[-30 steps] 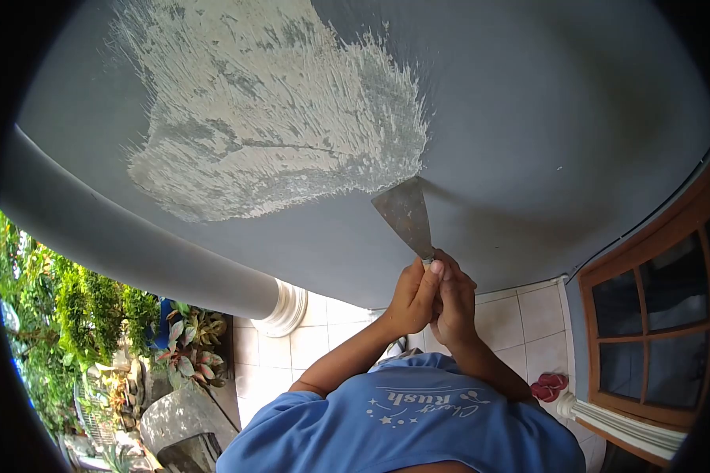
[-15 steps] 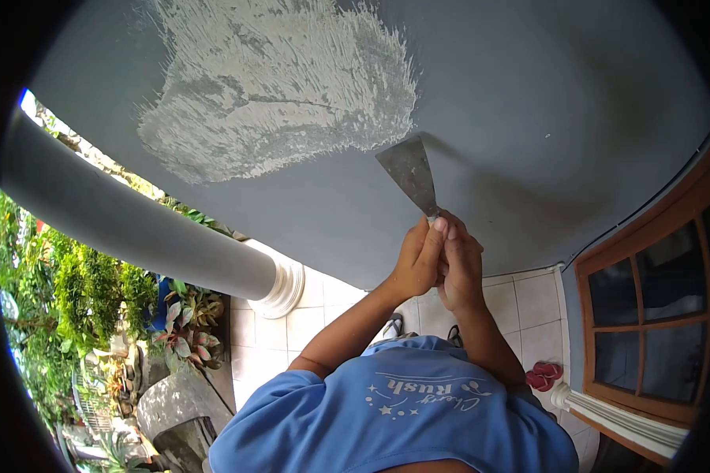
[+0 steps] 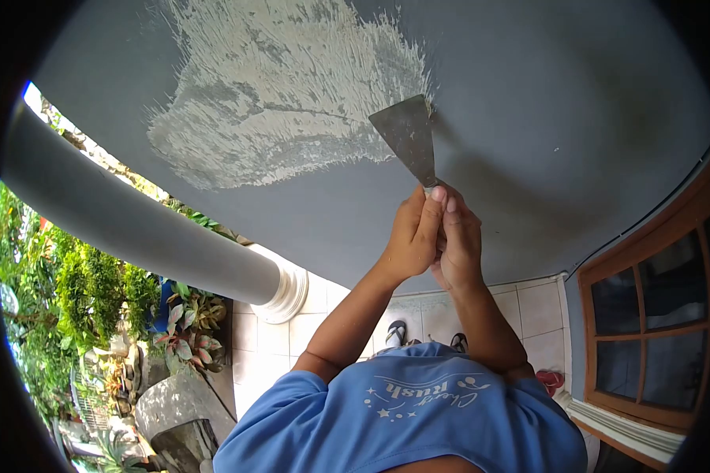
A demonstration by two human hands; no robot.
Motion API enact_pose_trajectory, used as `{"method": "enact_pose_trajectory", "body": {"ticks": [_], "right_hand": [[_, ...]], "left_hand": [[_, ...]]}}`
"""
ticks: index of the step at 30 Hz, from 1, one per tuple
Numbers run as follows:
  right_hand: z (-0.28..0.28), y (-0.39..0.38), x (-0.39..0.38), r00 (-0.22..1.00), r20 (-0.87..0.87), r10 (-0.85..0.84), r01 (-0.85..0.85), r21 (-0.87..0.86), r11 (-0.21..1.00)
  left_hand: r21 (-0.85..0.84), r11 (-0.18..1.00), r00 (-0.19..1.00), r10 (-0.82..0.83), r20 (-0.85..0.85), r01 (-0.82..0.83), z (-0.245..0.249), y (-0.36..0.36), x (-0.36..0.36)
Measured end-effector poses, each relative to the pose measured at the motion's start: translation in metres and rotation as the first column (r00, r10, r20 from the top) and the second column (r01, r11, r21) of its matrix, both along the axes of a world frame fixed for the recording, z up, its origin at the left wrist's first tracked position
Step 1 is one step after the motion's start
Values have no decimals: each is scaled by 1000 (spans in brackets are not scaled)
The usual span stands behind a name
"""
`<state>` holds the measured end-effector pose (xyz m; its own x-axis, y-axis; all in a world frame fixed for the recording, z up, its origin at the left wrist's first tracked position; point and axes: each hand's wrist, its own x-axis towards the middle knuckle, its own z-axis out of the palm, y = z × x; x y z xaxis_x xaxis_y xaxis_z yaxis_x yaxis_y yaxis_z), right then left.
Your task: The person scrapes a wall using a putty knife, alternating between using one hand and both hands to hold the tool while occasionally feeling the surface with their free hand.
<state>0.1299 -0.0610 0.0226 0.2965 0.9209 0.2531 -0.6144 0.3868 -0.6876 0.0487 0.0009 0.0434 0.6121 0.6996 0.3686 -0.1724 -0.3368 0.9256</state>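
Both of my hands are wrapped around the handle of a putty knife (image 3: 409,137), its wide metal blade pointing up and away from me. My left hand (image 3: 410,238) grips from the left side, and my right hand (image 3: 461,246) closes in from the right, thumbs side by side near the base of the blade. Most of the handle is hidden in the fingers. In the view, the blade's edge overlaps the lower right part of a rough, scraped pale patch (image 3: 268,102) on the grey wall (image 3: 544,87). A blade shadow falls on the wall to its right.
A grey round column (image 3: 142,209) with a white base crosses the left, with garden plants (image 3: 95,284) beyond it. On the right is a wooden-framed window (image 3: 647,315). Pale floor tiles (image 3: 312,331) lie below, with red footwear (image 3: 551,381) near the wall.
My hands and the putty knife have moved up the wall, so the blade now overlaps the scraped patch instead of sitting just below its right corner. The view has shifted slightly.
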Motion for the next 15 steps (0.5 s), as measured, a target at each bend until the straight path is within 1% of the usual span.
{"method": "enact_pose_trajectory", "body": {"ticks": [1,3,4,5,6,7,8,11,14,15], "right_hand": [[4,-1,2,999,-13,47,-46,64,997],[-7,-9,-8,997,42,-63,65,-53,996],[-19,-12,-13,992,66,-105,112,-103,988],[-27,-14,-18,985,90,-148,160,-151,975],[-30,-17,-22,988,44,-148,154,-177,972],[-33,-19,-22,990,44,-137,143,-178,973],[-36,-21,-22,991,42,-124,130,-182,975],[-37,-13,-24,991,54,-125,133,-205,970],[-30,3,-13,987,84,-137,149,-155,977],[-18,7,-7,987,108,-122,133,-105,986]], "left_hand": [[-6,1000,1000,-10,-27,9,2,-2,-2],[-12,1000,997,-28,-73,27,0,-12,-7],[-124,991,988,-59,-141,42,-12,-14,-13],[-132,990,989,-58,-136,40,-26,-15,-15],[-146,989,989,-56,-134,36,-36,-19,-16],[-167,985,990,-52,-135,29,-42,-21,-17],[-242,968,990,-92,-107,64,-46,-22,-19],[-223,973,987,-88,-134,57,-35,-19,-18],[-54,998,997,27,-79,-32,-48,2,-8],[-40,999,998,-5,-64,2,-36,4,-6]]}}
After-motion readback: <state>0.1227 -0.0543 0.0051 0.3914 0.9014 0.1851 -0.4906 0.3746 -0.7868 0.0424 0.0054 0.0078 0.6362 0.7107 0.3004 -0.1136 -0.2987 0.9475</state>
